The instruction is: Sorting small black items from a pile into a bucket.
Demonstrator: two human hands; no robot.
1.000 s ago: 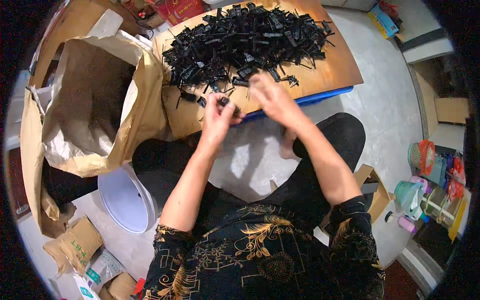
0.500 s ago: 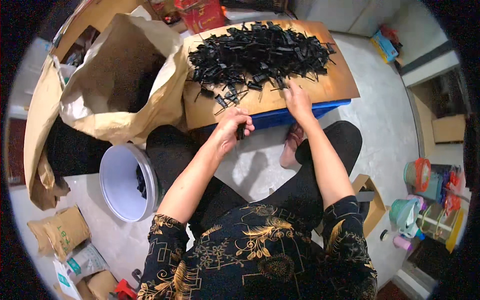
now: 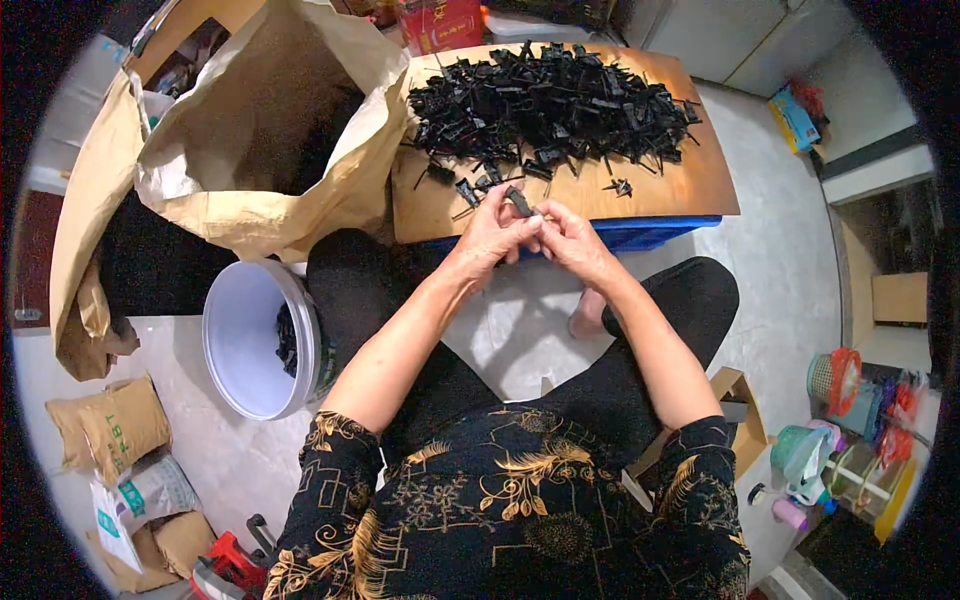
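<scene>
The part [image 3: 519,202], small and black, is held up just off the near edge of the board [image 3: 685,195]; its upper end shows, while fingers cover its lower end, so its full shape is hard to make out. The left hand [image 3: 490,238] pinches it between thumb and fingers; the right hand [image 3: 575,245] has its fingers bent in against the left fingertips, at the part's lower end; whether they grip it too, I cannot tell.

Beyond the hands lies the pile [image 3: 550,105], black pieces so tangled that single ones barely stand out; a small cluster [image 3: 621,187] sits apart on its right. Under the board a blue crate [image 3: 660,233] shows only as a strip.

To the left stands an open sack [image 3: 275,218], its depths too dark to read; below it, a white bucket [image 3: 240,345] with black pieces [image 3: 287,342] partly hidden by its wall. At the top, a red box [image 3: 440,25] is cut off by the frame; at lower left, a red object [image 3: 237,568] is partly hidden by the sleeve.
</scene>
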